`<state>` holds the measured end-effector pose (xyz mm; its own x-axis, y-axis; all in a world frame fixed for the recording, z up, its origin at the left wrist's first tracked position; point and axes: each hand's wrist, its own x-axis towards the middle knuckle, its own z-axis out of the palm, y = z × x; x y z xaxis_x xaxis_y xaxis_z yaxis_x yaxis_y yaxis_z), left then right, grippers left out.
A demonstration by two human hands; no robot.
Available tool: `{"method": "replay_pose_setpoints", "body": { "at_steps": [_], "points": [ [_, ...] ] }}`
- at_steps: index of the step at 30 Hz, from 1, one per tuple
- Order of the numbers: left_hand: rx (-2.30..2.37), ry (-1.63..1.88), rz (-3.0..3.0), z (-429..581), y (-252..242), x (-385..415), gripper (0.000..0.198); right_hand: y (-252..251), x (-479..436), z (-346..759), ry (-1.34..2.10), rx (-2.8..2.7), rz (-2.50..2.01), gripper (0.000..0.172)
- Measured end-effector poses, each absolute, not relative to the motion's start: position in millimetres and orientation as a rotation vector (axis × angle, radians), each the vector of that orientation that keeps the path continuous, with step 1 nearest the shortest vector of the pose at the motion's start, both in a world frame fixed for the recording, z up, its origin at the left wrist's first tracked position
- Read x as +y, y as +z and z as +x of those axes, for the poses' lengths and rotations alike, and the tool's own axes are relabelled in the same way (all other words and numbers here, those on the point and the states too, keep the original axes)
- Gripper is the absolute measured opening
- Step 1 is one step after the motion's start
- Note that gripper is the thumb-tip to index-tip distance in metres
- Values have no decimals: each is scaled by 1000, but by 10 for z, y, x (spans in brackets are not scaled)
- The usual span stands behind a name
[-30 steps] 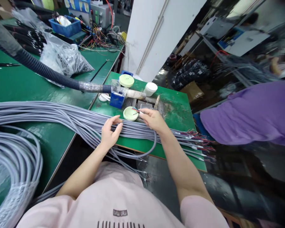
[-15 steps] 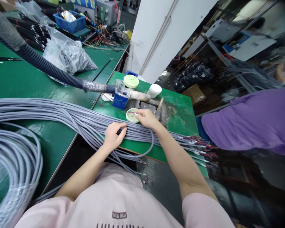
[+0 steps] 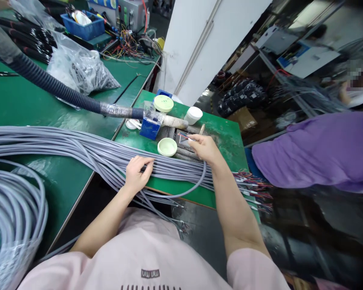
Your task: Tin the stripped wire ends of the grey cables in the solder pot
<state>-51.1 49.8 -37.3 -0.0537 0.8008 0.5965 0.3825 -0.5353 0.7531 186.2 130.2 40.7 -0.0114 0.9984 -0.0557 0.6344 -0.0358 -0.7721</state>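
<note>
A thick bundle of grey cables [image 3: 78, 149] runs across the green table [image 3: 33, 108]. My left hand [image 3: 136, 174] rests on the bundle, fingers curled over the cables. My right hand [image 3: 205, 148] pinches one grey cable [image 3: 196, 186] near its stripped end; its coloured wire tips [image 3: 184, 137] sit over a metal solder pot [image 3: 184, 141]. That cable loops down off the table's front edge. A shallow pale green dish [image 3: 167, 146] lies just left of the wire tips.
A corrugated dark hose [image 3: 57, 90] ends at a blue box [image 3: 149, 127]. Behind stand a green lid [image 3: 163, 103] and white pots [image 3: 193, 114]. Coiled grey cable [image 3: 15, 209] lies bottom left. A person in purple [image 3: 314, 149] sits at the right. Stripped cable ends [image 3: 254, 185] overhang the table.
My right hand has carried the wire tips rightward, from over the pale green dish to the metal pot. My left hand has stayed on the bundle.
</note>
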Motion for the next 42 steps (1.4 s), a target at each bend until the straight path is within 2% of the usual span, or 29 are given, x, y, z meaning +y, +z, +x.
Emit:
{"method": "replay_pose_setpoints", "body": {
  "at_steps": [10,23,29,33,42],
  "points": [
    [1302,1592,1852,-516,-412,529,13,-9,1569,2124,745,-1528,-1940,39],
    [1317,1578,1864,-518,-421,530,14,33,1571,2113,750,-1540,-1970,37],
    [1301,1581,1857,-512,-410,531,14,371,1322,1914,1010,-1580,-1691,47],
    [1315,1577,1843,-509,-400,525,15,374,1252,1679,1153,-1769,-1510,46],
    [1295,1606,1822,-517,-424,528,13,98,1341,1475,950,-2085,-1549,38]
  ]
}}
